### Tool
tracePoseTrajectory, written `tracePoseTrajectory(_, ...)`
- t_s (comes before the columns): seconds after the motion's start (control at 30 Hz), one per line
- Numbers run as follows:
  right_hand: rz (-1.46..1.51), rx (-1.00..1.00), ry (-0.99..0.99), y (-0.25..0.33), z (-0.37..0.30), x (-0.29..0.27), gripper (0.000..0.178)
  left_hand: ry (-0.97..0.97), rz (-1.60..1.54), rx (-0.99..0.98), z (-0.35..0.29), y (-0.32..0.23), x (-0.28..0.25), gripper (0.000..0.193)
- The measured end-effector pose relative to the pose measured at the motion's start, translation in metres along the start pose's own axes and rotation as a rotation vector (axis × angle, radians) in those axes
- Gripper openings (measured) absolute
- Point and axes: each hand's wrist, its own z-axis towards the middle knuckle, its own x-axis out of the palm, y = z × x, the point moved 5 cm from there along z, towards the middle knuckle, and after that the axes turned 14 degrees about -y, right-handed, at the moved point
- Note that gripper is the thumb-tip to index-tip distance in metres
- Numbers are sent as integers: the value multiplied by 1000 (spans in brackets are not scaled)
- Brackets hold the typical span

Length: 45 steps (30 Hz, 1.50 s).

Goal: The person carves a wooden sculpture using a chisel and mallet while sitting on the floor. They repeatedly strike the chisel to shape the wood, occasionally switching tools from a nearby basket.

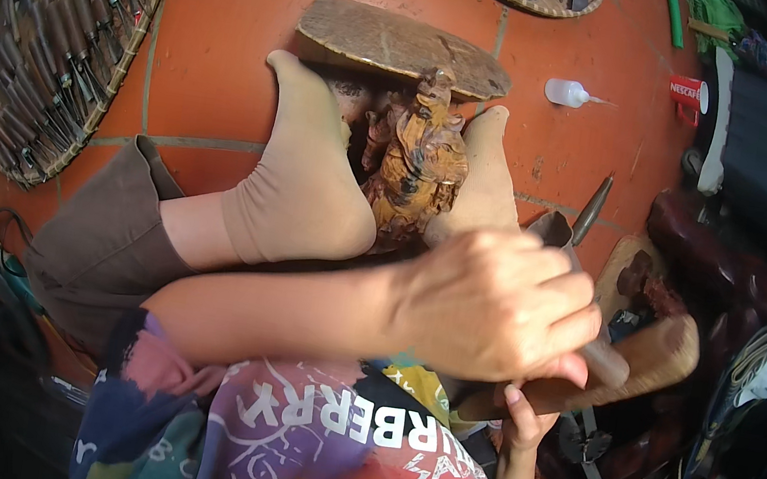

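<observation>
A carved brown wooden figure (419,161) stood on an orange tiled floor, between the person's feet in beige socks (306,165). Neither hand touched it. Just beyond it was a long, worn wooden board (401,44).

The left hand (497,304) reached across the body to the right, somewhat blurred, its fingers curled around a rounded wooden handle (608,365); the handle's far end was hidden. Below, the right hand (529,425) pressed its thumb against a wooden mallet (666,358); its other fingers were mostly covered, so how tightly they closed could not be told.

The step in hand appeared to be managing these two tools away from the figure; bringing them to the wood would call for steady grips on both.

Farther out lay a white bottle (564,92), a red mug (686,96) and a woven tray (144,39) of slim tools.
</observation>
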Motion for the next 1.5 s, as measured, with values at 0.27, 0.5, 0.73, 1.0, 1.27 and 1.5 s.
tracePoseTrajectory(0.27, -79, -118, 140, -5, 12, 8, 39, -141, -605, -1183, -44, 6, -79, 32)
tracePoseTrajectory(0.5, -155, -145, 211, -4, 10, 19, 33, -638, -357, -749, -76, 35, -110, 39)
tracePoseTrajectory(0.73, -189, -119, 207, -13, 7, 18, 33, -463, -206, -590, -71, 52, -107, 38)
tracePoseTrajectory(1.0, -131, -52, 175, -11, 7, 18, 32, -314, -111, -519, -54, 46, -106, 36)
tracePoseTrajectory(1.27, -374, -246, 224, 29, 11, 12, 34, -220, -122, -569, -40, 53, -93, 33)
tracePoseTrajectory(1.5, -706, -1171, 557, 164, 67, 81, 56, -165, 264, -559, -92, 79, -147, 30)
